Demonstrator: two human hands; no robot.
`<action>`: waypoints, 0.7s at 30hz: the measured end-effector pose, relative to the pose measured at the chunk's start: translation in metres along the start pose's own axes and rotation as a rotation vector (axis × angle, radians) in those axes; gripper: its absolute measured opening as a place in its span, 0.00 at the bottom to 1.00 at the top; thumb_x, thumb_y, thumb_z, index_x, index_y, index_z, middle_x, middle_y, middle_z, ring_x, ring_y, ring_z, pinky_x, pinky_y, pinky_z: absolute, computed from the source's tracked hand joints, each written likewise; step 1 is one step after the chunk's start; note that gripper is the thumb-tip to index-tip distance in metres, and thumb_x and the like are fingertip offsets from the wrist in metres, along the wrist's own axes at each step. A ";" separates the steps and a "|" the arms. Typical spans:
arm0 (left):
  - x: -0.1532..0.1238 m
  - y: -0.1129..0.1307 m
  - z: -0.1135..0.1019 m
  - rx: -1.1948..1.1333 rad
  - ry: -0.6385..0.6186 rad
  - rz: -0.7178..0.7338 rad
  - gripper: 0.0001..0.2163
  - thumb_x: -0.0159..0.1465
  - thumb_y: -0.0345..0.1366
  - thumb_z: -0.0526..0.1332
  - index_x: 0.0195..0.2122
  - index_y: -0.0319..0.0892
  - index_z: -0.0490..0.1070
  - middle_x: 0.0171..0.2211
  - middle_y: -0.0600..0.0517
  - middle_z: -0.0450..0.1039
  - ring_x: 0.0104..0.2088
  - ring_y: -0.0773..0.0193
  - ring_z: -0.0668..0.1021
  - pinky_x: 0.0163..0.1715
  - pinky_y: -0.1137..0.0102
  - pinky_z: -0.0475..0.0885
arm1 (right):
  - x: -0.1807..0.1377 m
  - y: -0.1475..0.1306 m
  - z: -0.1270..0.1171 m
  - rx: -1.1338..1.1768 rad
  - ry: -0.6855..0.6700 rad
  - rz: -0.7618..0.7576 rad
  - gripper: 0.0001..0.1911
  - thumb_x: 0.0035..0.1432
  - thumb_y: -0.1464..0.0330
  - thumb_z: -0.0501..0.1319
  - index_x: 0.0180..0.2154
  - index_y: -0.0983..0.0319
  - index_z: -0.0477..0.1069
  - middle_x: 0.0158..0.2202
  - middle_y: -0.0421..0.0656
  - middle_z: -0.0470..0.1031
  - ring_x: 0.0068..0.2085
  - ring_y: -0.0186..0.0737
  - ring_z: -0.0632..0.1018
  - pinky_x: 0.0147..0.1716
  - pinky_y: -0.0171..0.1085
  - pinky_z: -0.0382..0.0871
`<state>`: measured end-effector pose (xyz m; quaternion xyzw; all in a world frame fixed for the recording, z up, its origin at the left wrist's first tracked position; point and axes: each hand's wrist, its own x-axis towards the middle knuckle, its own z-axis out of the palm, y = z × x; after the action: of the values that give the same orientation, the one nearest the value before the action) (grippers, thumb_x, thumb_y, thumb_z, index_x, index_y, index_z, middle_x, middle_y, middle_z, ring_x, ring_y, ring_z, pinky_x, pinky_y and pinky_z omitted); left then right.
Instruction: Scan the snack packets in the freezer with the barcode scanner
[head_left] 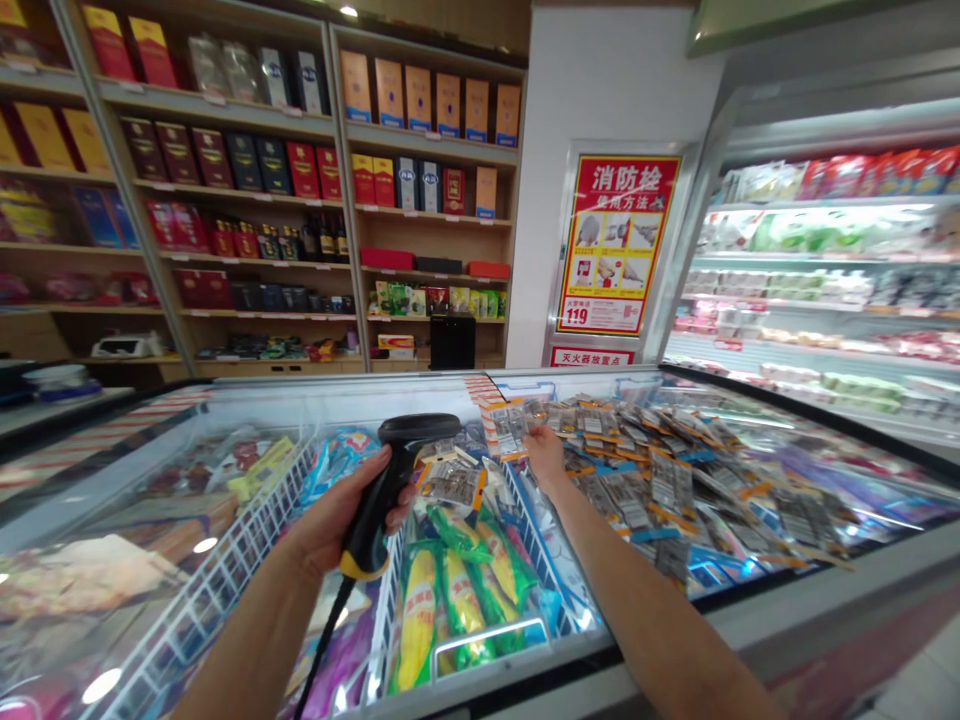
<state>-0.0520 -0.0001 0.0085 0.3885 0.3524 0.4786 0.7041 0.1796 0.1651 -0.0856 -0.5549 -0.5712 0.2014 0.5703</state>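
Nearest me, a black cable (pixel 330 625) hangs from a barcode scanner (pixel 390 480), black with yellow trim, at the middle left. The person's left hand (pixel 341 510) is wrapped round its handle, fingers clamped on it, with the scanner's head uppermost and tilted toward the right. Below and right of it, long yellow corn packs (pixel 457 580) in green wrapping lie in a white wire basket (pixel 536 530) inside a chest freezer (pixel 862 590).

A little farther and to the right, the person's right hand (pixel 545 455) reaches forward to a grey-and-orange packet (pixel 508 430) at the left end of a large heap (pixel 671 485) of similar packets. The fingertips are drawn together at the packet's edge; I cannot tell whether they are clamped on it. The heap spreads away to the right over the freezer.

Beyond the freezer, wooden shelves (pixel 439 237) at the far left carry boxes and bottles. Right of them, a red and yellow poster (pixel 619 250) hangs on a white wall, and at the far right a lit refrigerated display (pixel 832 208) holds rows of packaged goods.
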 end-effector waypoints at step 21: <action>0.002 0.003 -0.004 0.007 0.111 -0.003 0.13 0.57 0.43 0.51 0.32 0.37 0.64 0.17 0.52 0.65 0.14 0.72 0.66 0.12 0.77 0.61 | 0.010 -0.014 -0.076 -0.648 0.050 -0.147 0.12 0.45 0.74 0.53 0.35 0.68 0.68 0.33 0.50 0.71 0.38 0.45 0.71 0.38 0.40 0.61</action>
<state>-0.0563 0.0031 0.0090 0.3634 0.3934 0.4969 0.6828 0.2437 0.1393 -0.0490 -0.6696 -0.6299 -0.0460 0.3907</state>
